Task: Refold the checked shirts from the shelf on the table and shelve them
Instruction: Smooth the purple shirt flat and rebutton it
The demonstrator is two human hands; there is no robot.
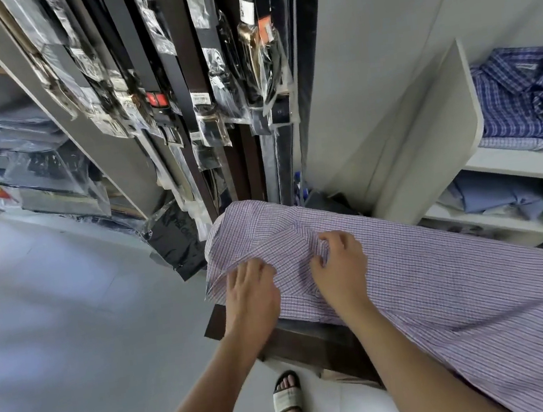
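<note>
A pale purple checked shirt [446, 286] lies spread over a dark brown table [308, 339], its collar end toward the left and its lower part hanging off the near right side. My left hand [250, 295] presses on the cloth near the left edge, fingers curled into the fabric. My right hand [340, 266] rests just beside it, fingertips pinching a fold near the middle of the shirt. On the white shelf [526, 161] at the right lies a folded blue checked shirt [521, 96].
Packaged belts [199, 87] hang in a row straight ahead. More shelves with bagged clothes [33, 161] stand at the left. Folded light blue shirts [500, 199] fill the lower right shelf. Grey floor lies left; my sandalled foot [287, 401] is below the table.
</note>
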